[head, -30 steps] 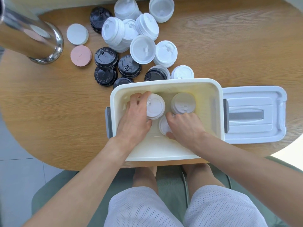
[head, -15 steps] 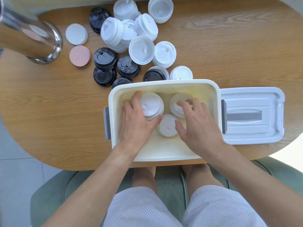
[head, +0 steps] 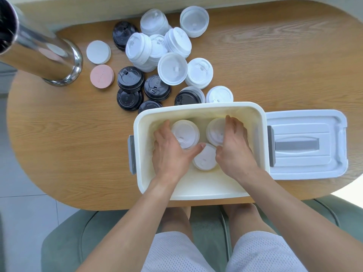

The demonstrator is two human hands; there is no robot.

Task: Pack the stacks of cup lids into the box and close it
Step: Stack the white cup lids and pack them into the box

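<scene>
Cup lids are our subject: three white stacks stand inside the box (head: 198, 112), at far left (head: 186, 132), far right (head: 215, 131) and nearer centre (head: 205, 158). We find the left hand (head: 170, 152) with its grip curled round the far-left stack, and the right hand (head: 234, 146) with its grip cupped over the far-right stack; we judge both are crowding the stacks together to save room. Many white stacks (head: 171, 68) and black stacks (head: 130, 79) wait on the tabletop (head: 275, 55) beyond. The box lid (head: 306, 144) lies off, beside the box on the right, so packing is at an early stage
</scene>
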